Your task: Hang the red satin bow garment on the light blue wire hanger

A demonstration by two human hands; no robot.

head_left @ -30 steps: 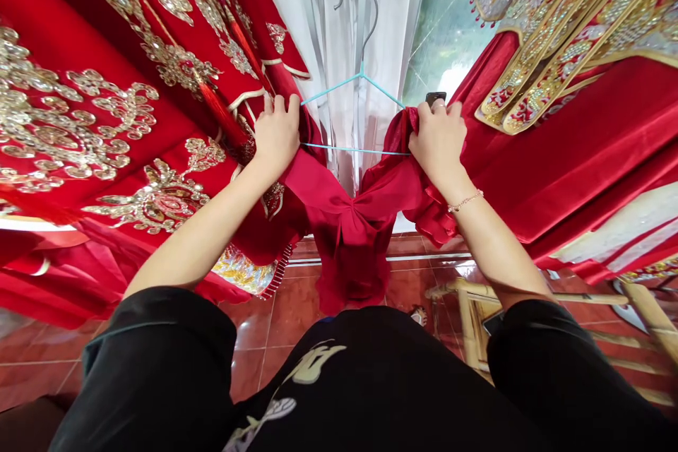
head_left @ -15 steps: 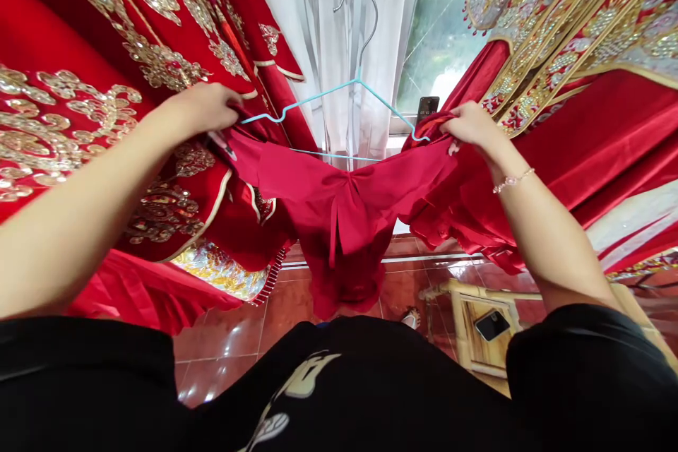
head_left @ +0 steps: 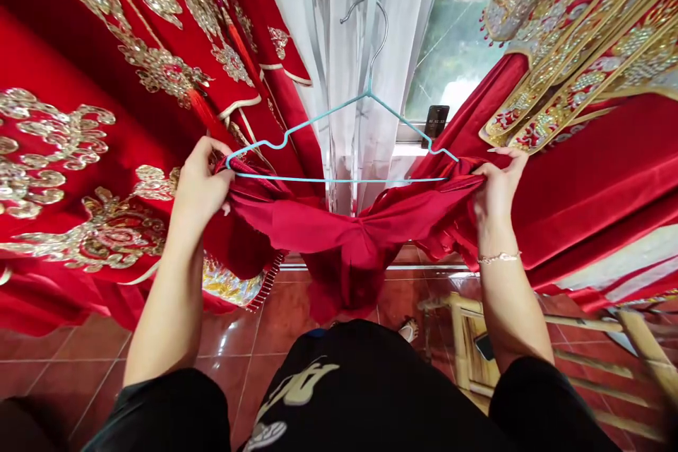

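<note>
A red dress [head_left: 365, 233] with a bow at its front hangs between my two hands, its skirt falling toward the floor. Inside its neckline lies a light-blue clothes hanger [head_left: 328, 107] with a bare metal hook upright at the top. My left hand [head_left: 202, 180] is closed on the dress's left shoulder, right by that end of the hanger. On the other side, my right hand [head_left: 496, 187] pinches the dress's right shoulder, with some fingers stretched out; the hanger's right end is partly covered by cloth there.
Red gowns with gold sequins [head_left: 151, 70] hang on the left, and beaded red-and-gold garments [head_left: 577, 63] on the right. Metal posts and a white curtain [head_left: 395, 28] stand ahead. A bamboo chair [head_left: 466, 346] holding a phone [head_left: 484, 346] is at lower right, on red floor tiles.
My left hand has come inward to the hanger's left end, and the dress opening now sits under the hanger's lower bar. The right hand has moved slightly right and lower.
</note>
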